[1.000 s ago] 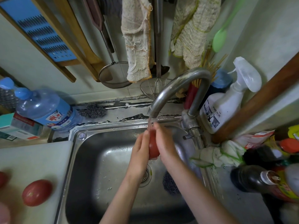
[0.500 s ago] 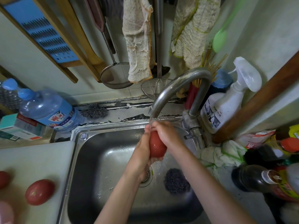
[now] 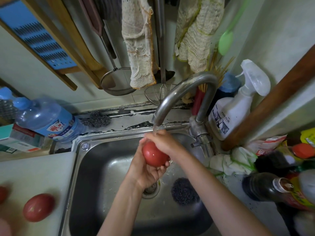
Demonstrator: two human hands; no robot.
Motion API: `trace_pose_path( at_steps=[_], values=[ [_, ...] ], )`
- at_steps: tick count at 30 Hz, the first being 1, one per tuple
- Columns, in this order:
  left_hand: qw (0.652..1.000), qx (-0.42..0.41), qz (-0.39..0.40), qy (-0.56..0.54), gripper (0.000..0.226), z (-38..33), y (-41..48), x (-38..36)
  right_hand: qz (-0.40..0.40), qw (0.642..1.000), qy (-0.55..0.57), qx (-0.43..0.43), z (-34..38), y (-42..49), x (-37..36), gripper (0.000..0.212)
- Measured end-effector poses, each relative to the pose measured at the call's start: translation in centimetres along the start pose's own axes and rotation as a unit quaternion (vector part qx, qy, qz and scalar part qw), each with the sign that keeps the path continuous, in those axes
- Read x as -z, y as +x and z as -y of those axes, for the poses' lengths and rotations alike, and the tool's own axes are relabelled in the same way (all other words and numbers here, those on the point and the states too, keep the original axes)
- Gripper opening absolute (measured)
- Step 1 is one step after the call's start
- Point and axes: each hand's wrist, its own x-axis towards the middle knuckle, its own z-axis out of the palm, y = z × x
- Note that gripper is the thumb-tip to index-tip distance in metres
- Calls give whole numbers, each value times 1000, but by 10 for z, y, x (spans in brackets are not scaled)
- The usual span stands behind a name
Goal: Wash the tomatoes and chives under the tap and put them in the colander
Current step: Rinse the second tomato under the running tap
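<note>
A red tomato (image 3: 154,155) sits between both hands under the running tap (image 3: 179,92), above the steel sink (image 3: 105,169). My left hand (image 3: 144,172) cups it from below with fingers curled round its underside. My right hand (image 3: 162,142) wraps over its top, where the water stream lands. Another tomato (image 3: 38,207) lies on the white cutting board (image 3: 34,174) at the left. A second tomato (image 3: 2,194) is cut off by the frame's left edge. No chives and no colander are in view.
A steel scourer (image 3: 184,190) lies in the sink beside the drain (image 3: 150,189). A water bottle (image 3: 44,119) lies behind the board. A spray bottle (image 3: 235,106), a crumpled cloth (image 3: 230,160) and sauce bottles (image 3: 272,188) crowd the right counter. Cloths and strainers hang on the wall.
The tomato has turned into plainer view between the hands. My left hand has shifted from its side to underneath it, and my right hand now covers its top.
</note>
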Motion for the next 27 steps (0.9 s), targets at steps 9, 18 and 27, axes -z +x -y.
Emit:
trace_pose_path(
  at_steps=[9,18,27],
  values=[
    [998,-42,35,-38,36,3,6,7,-258,898,-243,261,-33,-30,-38,41],
    [977,-168,-41,128,51,8,2,4,-159,986,40,19,-15,-3,-8,44],
    [903,-364,-83,213,26,18,-4,0,48,980,117,-151,8,-15,0,54]
  ],
)
